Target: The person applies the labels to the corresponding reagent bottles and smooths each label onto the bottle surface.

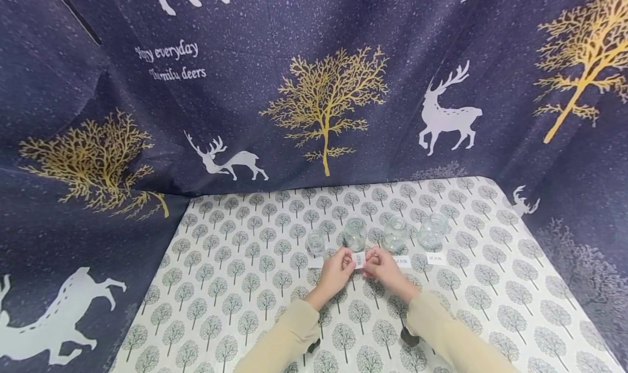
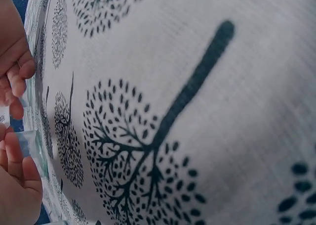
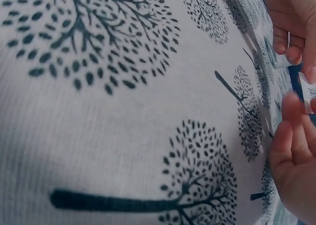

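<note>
Head view shows left hand and right hand pinching a white label before a glass jar, the surface's far edge beyond; this looks like positioning, so even, gentle two-handed control seems called for next.

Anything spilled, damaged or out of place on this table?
Nothing stands out. The four glass jars stand in a row, with no spill or breakage visible; the left hand and right hand hold a small white label in front of them.

A tree-print cloth carries glass jars and white labels.
</note>
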A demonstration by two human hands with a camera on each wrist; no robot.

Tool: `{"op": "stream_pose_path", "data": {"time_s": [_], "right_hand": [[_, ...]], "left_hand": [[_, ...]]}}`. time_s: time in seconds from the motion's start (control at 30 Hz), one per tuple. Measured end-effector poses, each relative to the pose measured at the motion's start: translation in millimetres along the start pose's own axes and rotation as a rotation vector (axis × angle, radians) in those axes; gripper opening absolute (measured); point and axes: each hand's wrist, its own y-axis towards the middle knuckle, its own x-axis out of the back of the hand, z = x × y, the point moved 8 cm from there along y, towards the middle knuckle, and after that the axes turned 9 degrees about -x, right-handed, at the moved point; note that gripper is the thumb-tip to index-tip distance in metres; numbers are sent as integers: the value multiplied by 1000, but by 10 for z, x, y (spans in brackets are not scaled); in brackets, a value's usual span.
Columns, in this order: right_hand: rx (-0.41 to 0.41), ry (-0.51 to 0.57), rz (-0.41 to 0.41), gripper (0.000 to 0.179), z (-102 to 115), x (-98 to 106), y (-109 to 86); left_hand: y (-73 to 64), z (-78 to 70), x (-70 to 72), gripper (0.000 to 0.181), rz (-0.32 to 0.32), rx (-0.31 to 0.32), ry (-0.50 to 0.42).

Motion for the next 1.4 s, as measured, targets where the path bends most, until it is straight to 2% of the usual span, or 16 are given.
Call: {"op": "stream_pose_path", "data": {"time_s": [0.1,0.27,0.33,0.5,0.63,0.8,0.97,1.17,1.4], "right_hand": [[34,-27,-53,24,52,49,-22],[97,-134,-126,29,159,109,-51],[118,-185,-137,29,188,116,-54],[110,-248,-153,29,212,122,-41],[67,-239,-141,28,187,114,-19],[24,-174,-115,25,146,103,0],[4,-158,-117,20,120,106,15],[-7,-128,-88,17,104,91,21],[21,-156,-81,13,117,86,22]], "left_hand": [[-9,-10,13,18,-1,6,0],[-12,-17,31,16,-8,7,16],[-10,-18,34,15,-11,-1,25],[0,-20,36,13,-11,-17,36],[3,-5,18,14,8,-5,35],[2,21,-23,15,37,12,45],[-8,22,-53,16,78,13,60],[-14,1,-62,22,98,-23,120],[-9,-12,-76,22,85,-59,120]]}}
